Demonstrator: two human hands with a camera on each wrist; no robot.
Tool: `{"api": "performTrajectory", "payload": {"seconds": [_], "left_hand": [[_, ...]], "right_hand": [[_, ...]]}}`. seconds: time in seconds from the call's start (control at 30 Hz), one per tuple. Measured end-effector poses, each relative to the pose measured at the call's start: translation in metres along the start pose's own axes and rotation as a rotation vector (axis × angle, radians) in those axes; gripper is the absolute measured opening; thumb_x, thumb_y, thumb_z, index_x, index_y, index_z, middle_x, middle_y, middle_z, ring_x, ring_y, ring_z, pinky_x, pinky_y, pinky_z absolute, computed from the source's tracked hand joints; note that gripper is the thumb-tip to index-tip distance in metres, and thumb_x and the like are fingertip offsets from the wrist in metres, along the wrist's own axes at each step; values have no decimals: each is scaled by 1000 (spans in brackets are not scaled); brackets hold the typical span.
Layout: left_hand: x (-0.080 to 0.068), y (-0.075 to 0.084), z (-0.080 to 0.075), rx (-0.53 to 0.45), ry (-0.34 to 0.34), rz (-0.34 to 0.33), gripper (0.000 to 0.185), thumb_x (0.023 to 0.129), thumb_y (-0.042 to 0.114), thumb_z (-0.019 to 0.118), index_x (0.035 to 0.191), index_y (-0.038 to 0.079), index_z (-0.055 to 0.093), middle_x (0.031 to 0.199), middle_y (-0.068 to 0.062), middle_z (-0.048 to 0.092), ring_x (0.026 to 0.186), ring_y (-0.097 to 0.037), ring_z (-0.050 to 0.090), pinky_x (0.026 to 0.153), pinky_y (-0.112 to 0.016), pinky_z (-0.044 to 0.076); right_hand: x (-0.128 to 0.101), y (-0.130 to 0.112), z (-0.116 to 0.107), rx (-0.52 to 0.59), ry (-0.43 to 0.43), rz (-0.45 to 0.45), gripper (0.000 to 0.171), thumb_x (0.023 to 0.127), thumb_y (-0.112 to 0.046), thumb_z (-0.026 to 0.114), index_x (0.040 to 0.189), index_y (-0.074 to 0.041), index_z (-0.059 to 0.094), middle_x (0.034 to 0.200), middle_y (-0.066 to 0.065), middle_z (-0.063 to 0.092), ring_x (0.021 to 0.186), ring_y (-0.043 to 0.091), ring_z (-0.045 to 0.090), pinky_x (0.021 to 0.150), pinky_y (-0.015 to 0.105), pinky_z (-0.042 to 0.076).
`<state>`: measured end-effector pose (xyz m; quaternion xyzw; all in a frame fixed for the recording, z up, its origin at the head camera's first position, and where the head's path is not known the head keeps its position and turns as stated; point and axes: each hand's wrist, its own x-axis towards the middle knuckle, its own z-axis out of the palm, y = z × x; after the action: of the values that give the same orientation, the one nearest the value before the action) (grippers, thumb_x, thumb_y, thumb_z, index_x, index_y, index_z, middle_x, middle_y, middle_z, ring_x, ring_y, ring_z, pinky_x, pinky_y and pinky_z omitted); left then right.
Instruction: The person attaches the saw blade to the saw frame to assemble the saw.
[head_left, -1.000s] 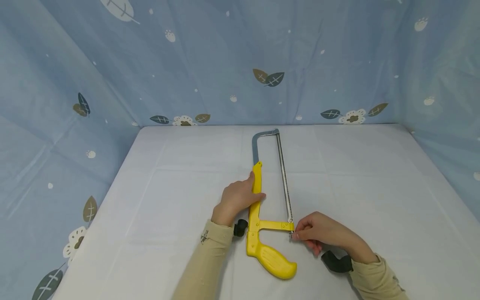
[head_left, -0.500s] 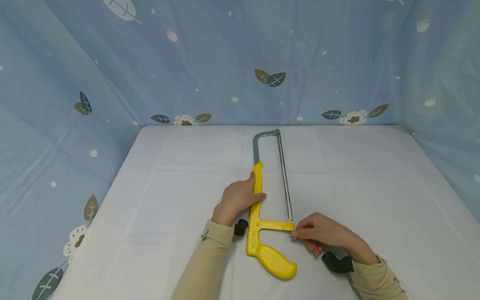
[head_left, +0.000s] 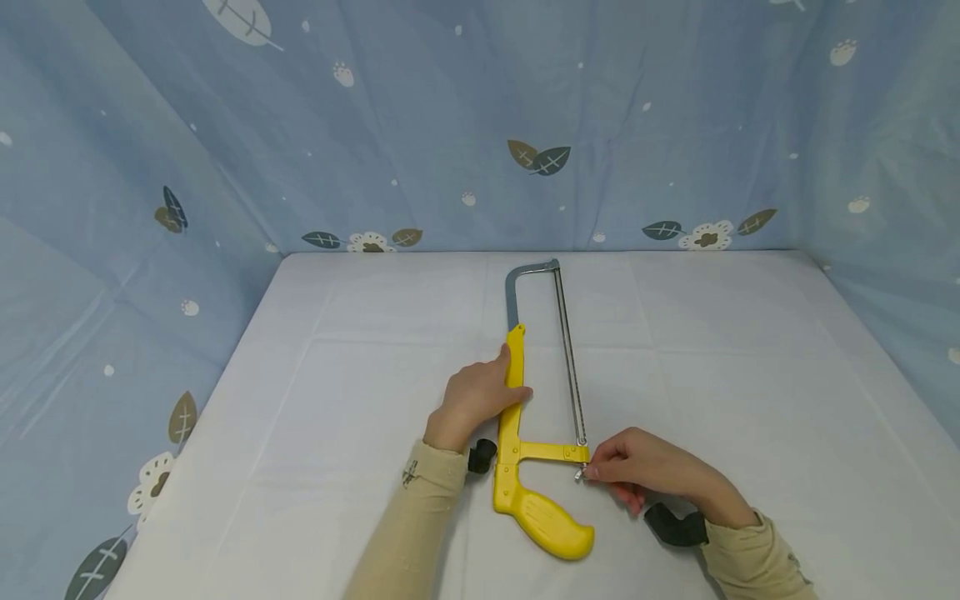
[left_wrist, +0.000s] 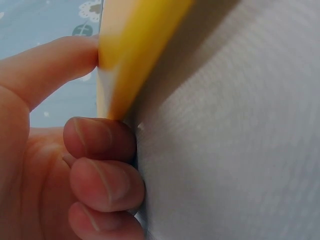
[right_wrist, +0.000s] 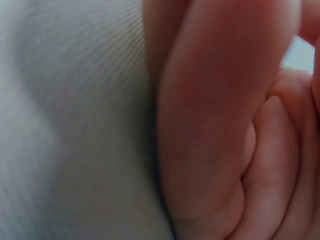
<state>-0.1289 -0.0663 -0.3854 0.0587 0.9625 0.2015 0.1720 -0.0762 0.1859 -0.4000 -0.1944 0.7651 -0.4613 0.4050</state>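
Left hand [head_left: 474, 398] grips the yellow spine of the hacksaw [head_left: 513, 392], thumb on the far side and fingers curled under it against the cloth; the left wrist view confirms the wrap. Right hand [head_left: 651, 468] has its fingers curled, tips pinching a small metal screw [head_left: 580, 475] at the near end of the blade [head_left: 570, 358], just under the yellow cross arm [head_left: 551, 452]. The right wrist view shows only curled fingers on the cloth; the fastener itself is hidden there.

The saw lies flat at table centre, long axis running 12 to 6. The grey steel bow end [head_left: 529, 273] points to 12; the pistol grip [head_left: 546, 523] sits at 6, angled toward 5. The blade runs parallel to the spine on its 3 o'clock side.

Both arms are in beige sleeves [head_left: 420, 508]. A black wrist-camera mount [head_left: 482, 455] shows at the left wrist, another [head_left: 675, 525] at the right.

White tablecloth [head_left: 345, 400] covers the table. A blue fabric backdrop with a leaf and flower print [head_left: 450, 125] encloses it at 9, 12 and 3.
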Motion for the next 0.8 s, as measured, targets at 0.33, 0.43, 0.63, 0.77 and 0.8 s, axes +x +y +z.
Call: {"api": "performTrajectory", "payload": {"seconds": [0.33, 0.43, 0.63, 0.77, 0.8], "left_hand": [[0, 0, 0, -10, 3, 1, 80, 80, 50, 56, 143, 13, 22, 63, -1, 49, 60, -17, 49, 50, -28, 37], [0, -1, 1, -14, 5, 4, 80, 80, 50, 56, 143, 13, 22, 63, -1, 49, 60, -17, 49, 49, -28, 37], [0, -1, 1, -19, 1, 1, 80, 80, 50, 56, 143, 13, 22, 65, -1, 50, 61, -17, 49, 50, -28, 37], [0, -1, 0, -18, 0, 3, 80, 80, 50, 56, 143, 13, 22, 66, -1, 51, 61, -17, 49, 50, -28, 37], [0, -1, 0, -17, 1, 6, 80, 80, 50, 56, 143, 13, 22, 65, -1, 50, 61, -17, 49, 50, -28, 37]], "right_hand": [[-1, -4, 1, 18, 16, 11, 25, 85, -30, 60, 81, -6, 64, 49, 4, 48, 39, 16, 49, 39, 30, 42], [0, -2, 1, 28, 22, 25, 26, 84, -31, 60, 82, -5, 62, 49, 4, 48, 38, 17, 49, 38, 29, 42], [1, 1, 1, 19, 28, 37, 26, 83, -32, 62, 83, -6, 60, 49, 2, 49, 38, 16, 49, 38, 29, 42], [1, 1, 0, 14, 37, 45, 27, 82, -33, 63, 82, -7, 60, 49, 2, 49, 38, 16, 50, 38, 29, 42], [1, 1, 0, 13, 38, 47, 27, 82, -33, 63, 81, -7, 60, 49, 2, 49, 38, 16, 50, 38, 29, 43]]}}
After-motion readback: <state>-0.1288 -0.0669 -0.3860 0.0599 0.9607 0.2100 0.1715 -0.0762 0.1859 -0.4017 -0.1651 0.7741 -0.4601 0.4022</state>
